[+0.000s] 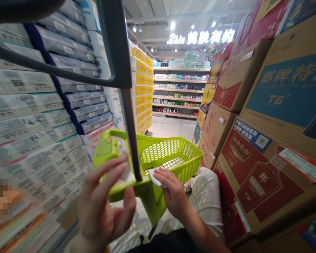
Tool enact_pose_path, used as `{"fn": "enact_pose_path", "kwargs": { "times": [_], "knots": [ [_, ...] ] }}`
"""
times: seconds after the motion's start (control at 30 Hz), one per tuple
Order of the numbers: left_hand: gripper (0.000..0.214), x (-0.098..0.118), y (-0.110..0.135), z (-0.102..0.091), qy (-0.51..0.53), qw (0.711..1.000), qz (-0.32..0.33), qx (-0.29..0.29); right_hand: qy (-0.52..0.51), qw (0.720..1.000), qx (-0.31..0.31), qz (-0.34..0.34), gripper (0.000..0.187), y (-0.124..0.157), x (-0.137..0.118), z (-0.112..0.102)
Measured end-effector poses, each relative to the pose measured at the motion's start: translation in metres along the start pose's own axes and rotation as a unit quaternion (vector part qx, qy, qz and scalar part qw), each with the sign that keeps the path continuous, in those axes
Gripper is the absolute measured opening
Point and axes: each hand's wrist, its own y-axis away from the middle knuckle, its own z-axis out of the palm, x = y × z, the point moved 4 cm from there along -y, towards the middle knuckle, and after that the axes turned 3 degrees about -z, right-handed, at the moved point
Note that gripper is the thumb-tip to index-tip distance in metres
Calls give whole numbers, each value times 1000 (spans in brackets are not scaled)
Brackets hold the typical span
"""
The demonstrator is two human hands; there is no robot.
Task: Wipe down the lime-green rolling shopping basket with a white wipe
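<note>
A lime-green rolling shopping basket (191, 153) stands before me, its slotted interior showing. Its metal pull rod (131, 137) rises from the near rim to a dark grey handle (116, 45) at upper left. With my right hand (175, 189) I hold a folded white wipe (156, 177), cloth or tissue, against the near rim beside the rod's foot. My left hand (105, 202) is raised just left of the rod, slightly blurred, with thumb and fingers apart and nothing between them. The green carrying handle (105, 147) lies beyond its fingertips.
Stacked cardboard boxes (252, 175) wall the right side closely. Packaged goods (47, 130) are piled along the left. Yellow-and-white packs (142, 91) form a tall stack ahead. Behind them are shelves of small products (177, 89) across a pale floor (168, 125). My knee (206, 193) is near the basket.
</note>
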Motion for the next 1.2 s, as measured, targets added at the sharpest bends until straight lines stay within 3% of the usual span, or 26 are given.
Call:
{"fn": "enact_pose_path", "kwargs": {
  "times": [0.1,0.2,0.3,0.4,0.6,0.83,1.03,1.2],
  "knots": [
    [64,29,10,30,45,990,55,-120,34,998,49,26,50,10,16,-6],
    [67,34,23,67,16,968,39,-246,61,991,106,54,47,23,28,-9],
    [74,29,36,93,-39,954,18,-296,43,994,99,24,45,30,15,-2],
    [71,24,45,106,-106,937,-25,-331,42,996,73,-18,42,32,1,8],
    [65,26,42,109,-156,915,-44,-370,72,989,126,11,38,30,9,5],
    [65,21,40,107,-146,911,-51,-383,37,997,71,-6,38,18,0,12],
    [63,18,40,106,-138,907,-50,-395,71,987,130,62,33,33,36,-7],
    [61,21,42,104,-157,904,-51,-394,38,973,211,84,38,27,30,-23]
  ]
}}
